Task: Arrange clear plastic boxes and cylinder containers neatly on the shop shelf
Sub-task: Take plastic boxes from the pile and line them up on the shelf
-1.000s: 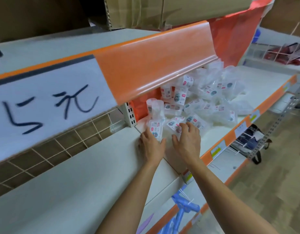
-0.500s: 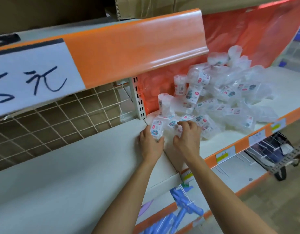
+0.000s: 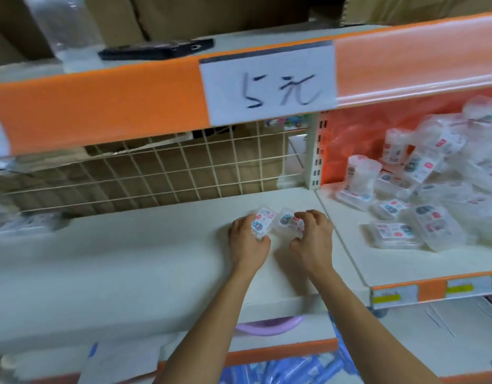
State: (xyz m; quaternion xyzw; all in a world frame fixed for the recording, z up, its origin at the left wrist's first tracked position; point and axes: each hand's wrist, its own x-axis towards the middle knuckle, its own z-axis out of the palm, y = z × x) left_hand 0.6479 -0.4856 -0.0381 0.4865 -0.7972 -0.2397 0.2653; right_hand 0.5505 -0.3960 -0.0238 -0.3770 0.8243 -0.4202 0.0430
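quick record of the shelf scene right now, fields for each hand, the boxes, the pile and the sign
left hand: grips labelled clear box
right hand: fingers curled over second clear box
surface: both boxes low over white shelf
pile: jumbled clear containers, right of the hands
cylinder container: upright at the pile's left edge
price sign: handwritten, above the hands

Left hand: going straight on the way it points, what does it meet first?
The left hand, gripping a small clear box, points toward the back of the shelf. Only bare surface lies ahead, so the wire grid is probably first; depth is hard to judge.
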